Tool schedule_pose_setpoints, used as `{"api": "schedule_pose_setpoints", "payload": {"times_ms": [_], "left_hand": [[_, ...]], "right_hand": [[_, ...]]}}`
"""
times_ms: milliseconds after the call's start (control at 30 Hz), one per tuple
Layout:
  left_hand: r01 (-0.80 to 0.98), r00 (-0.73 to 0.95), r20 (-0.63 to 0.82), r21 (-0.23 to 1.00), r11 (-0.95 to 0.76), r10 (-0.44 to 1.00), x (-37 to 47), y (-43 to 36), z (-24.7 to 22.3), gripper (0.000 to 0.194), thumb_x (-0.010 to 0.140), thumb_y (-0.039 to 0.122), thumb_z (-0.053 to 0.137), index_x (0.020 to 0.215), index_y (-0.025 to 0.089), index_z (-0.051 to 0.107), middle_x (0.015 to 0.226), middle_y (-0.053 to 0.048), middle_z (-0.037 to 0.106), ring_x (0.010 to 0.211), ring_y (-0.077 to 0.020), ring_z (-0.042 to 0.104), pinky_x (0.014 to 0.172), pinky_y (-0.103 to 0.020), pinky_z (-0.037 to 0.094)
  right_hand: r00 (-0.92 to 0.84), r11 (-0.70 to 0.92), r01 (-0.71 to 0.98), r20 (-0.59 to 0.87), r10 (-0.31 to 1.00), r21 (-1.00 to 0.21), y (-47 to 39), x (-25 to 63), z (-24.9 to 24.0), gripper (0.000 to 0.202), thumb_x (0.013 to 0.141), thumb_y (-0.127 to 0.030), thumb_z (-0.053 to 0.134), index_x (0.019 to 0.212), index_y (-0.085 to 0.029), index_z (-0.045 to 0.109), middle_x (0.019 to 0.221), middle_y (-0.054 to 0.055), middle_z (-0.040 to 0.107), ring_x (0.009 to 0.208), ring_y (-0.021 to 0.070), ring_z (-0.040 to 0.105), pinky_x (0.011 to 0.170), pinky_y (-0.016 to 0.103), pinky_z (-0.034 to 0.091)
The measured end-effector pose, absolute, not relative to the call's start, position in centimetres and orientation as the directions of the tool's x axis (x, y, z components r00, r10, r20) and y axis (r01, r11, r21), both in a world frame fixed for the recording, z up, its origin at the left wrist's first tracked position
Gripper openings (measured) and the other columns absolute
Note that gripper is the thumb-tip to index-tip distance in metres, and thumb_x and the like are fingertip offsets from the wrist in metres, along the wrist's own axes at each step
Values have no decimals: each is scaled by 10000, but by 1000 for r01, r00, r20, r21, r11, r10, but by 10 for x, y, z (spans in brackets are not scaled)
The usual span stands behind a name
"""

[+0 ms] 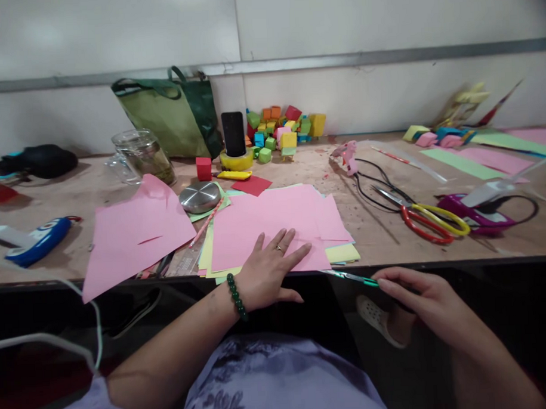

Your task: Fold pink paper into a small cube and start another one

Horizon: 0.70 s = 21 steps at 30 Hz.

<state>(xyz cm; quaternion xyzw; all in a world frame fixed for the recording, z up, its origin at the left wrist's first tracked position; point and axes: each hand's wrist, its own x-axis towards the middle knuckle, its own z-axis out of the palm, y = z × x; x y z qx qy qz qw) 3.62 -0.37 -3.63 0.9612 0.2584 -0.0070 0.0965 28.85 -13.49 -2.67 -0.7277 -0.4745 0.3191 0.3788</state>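
My left hand (270, 264) lies spread on a pink sheet of paper (264, 214), pressing it near the table's front edge. More sheets in yellow, green and other colours show beneath it. Between the thumb and fingers of my right hand (419, 295) is a slim craft knife (358, 278) with a green handle and a silvery pointed end. Its tip is beside the pink sheet's front right corner; whether it touches the paper I cannot tell. A smaller pink piece (332, 220) overlaps the sheet's right side.
Left are another pink sheet (137, 239), a round metal tin (200, 197) and a glass mug (143, 155). Scissors (428, 220), a pink glue gun (349, 157) and a purple device (474, 212) lie right. Behind stand a phone (233, 134), paper cubes (274, 130) and a green bag (171, 115).
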Motion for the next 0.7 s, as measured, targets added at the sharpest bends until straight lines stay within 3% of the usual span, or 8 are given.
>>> {"api": "schedule_pose_setpoints", "payload": {"times_ms": [233, 600, 700], "left_hand": [[493, 869, -54, 176, -852, 492, 36, -4, -37, 1003, 709, 665, 636, 1498, 295, 138, 1575, -167, 62, 1451, -338, 82, 1095, -631, 137], [489, 871, -42, 181, -853, 490, 36, -3, -39, 995, 718, 656, 634, 1498, 300, 128, 1576, -165, 64, 1450, -338, 82, 1100, -623, 128], [488, 870, -34, 185, -853, 491, 35, -3, -40, 1005, 713, 650, 645, 1498, 302, 124, 1575, -167, 67, 1452, -334, 77, 1096, -630, 129]], "right_hand": [[335, -269, 440, -121, 934, -857, -131, 283, -22, 483, 558, -675, 705, 666, -205, 745, 632, 42, 686, 585, 183, 606, 541, 267, 483], [282, -218, 486, -85, 956, -846, -129, 280, -34, 409, 654, -589, 691, 765, -200, 753, 774, 60, 729, 730, 223, 654, 664, 294, 509], [273, -220, 499, -90, 958, -838, -129, 279, -35, 399, 664, -576, 682, 762, -196, 750, 750, 55, 725, 694, 213, 646, 635, 287, 502]]}}
